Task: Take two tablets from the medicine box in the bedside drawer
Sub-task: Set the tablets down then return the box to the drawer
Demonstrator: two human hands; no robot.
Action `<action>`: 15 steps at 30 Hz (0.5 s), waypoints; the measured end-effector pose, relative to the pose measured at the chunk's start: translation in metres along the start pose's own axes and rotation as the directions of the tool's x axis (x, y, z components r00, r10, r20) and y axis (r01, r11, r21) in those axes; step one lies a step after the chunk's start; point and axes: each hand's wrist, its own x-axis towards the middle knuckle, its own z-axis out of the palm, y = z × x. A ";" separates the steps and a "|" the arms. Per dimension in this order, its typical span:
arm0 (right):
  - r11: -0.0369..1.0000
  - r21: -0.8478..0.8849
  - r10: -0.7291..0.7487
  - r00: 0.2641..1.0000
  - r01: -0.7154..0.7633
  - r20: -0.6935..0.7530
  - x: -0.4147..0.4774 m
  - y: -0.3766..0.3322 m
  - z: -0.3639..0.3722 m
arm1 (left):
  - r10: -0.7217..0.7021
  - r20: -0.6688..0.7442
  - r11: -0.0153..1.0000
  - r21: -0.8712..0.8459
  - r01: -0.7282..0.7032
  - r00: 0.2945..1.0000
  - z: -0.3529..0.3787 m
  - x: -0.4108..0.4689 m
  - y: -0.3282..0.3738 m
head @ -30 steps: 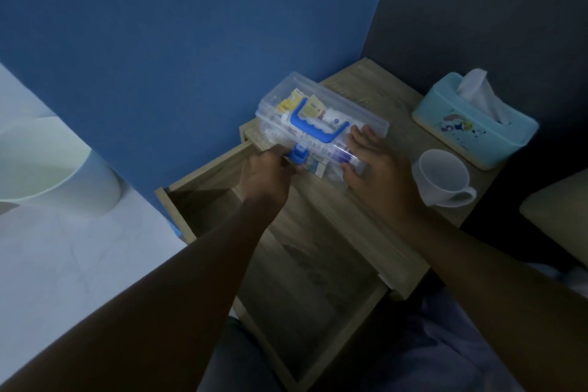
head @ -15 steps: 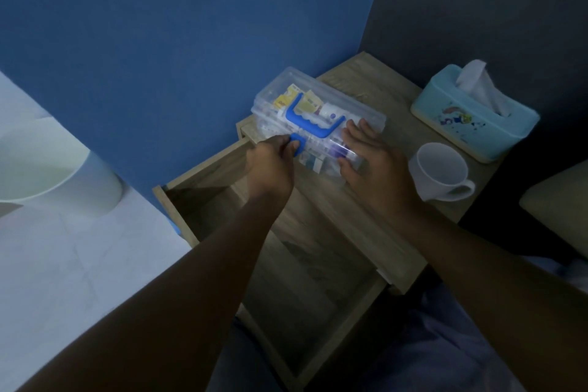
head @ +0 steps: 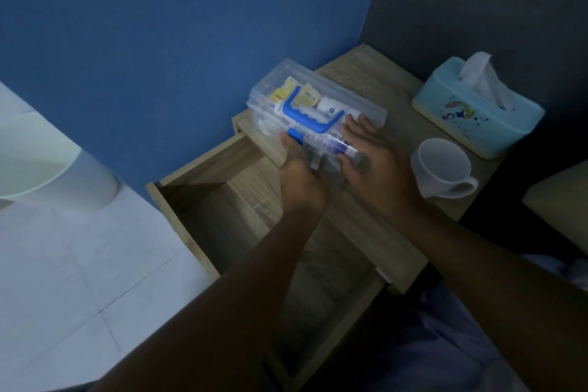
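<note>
Box sits on nightstand, lid closed, above open drawer. Left hand pinches blue latch, likely to unclip it. Right hand lies flat, fingers spread, bracing box end against sliding. Tablets not yet out.

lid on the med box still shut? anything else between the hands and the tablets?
Yes. The clear lid of the medicine box is still closed, blue handle flat on top. Left hand is at the front latch; right hand steadies the box's right end. Nothing else visible blocks access.
</note>
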 end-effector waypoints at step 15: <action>0.783 0.217 0.612 0.784 -0.583 -0.099 0.044 -0.013 -0.006 | 0.002 -0.102 0.997 0.077 0.006 0.995 -0.072 0.095 0.014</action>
